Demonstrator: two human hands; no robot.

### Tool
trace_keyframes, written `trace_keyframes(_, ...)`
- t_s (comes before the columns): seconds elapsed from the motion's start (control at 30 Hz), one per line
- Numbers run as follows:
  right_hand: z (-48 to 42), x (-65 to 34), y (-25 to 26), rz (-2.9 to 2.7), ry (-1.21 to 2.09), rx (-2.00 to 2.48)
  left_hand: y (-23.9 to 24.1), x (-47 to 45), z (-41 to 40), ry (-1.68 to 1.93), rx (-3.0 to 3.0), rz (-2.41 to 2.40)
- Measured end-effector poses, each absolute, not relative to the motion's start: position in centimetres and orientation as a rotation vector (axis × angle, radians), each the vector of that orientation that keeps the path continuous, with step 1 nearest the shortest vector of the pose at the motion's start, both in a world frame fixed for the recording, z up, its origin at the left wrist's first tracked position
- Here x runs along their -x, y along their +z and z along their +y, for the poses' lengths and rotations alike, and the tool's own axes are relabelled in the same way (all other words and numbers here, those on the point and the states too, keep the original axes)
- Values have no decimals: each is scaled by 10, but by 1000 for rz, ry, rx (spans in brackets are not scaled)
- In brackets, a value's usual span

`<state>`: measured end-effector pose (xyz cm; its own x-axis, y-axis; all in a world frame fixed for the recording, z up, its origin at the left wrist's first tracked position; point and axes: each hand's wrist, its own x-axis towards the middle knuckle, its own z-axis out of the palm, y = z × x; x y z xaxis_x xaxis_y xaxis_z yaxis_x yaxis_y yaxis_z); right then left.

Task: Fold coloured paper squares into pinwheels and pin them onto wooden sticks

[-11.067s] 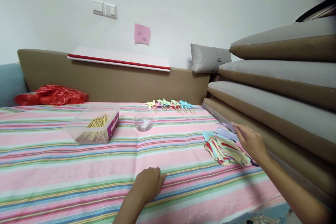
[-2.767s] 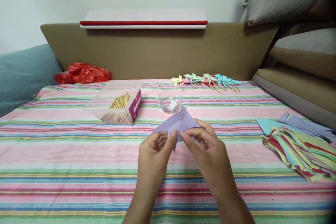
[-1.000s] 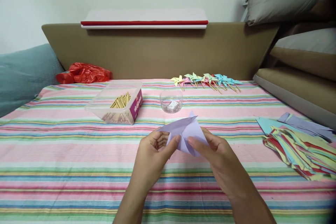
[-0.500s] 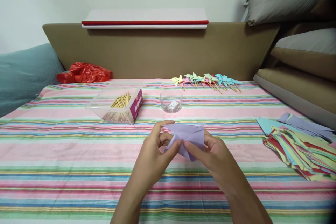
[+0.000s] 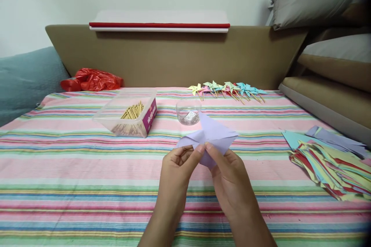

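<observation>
Both my hands hold a lilac paper square (image 5: pixel 213 136), partly folded, just above the striped cloth (image 5: pixel 72 170). My left hand (image 5: pixel 177 168) pinches its middle from the left with thumb and fingers closed. My right hand (image 5: pixel 228 179) pinches the same spot from the right. The paper's points stick up and out to the right. Behind it stands a small clear round dish (image 5: pixel 188 112) with small bits inside.
A clear box of wooden sticks (image 5: pixel 127 118) sits at the left centre. A row of finished paper pinwheels (image 5: pixel 226 88) lies at the back. A pile of coloured paper pieces (image 5: pixel 330 162) lies at the right. A red plastic bag (image 5: pixel 91 80) is at the back left; cushions stack up on the right.
Earlier my right hand fetched a lilac sheet from the pile at the right. In the last second both hands turned and refolded it, so its points now stand up and right.
</observation>
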<state>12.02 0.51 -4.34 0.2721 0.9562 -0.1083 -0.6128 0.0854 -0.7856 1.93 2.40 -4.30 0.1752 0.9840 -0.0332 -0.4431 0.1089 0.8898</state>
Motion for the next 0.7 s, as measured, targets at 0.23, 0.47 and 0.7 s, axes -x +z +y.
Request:
trace_keyframes(0.23,6,-109,-39,-527,1254,915,-41,-19,25,1320,-827,862)
trace_keyframes(0.47,4,-135,-42,-727,826,917,-39,-12,32,1370,-667,897)
trace_keyframes(0.7,-7,-159,-48,-1662,154,1220,-37,-7,37,1380,-581,816)
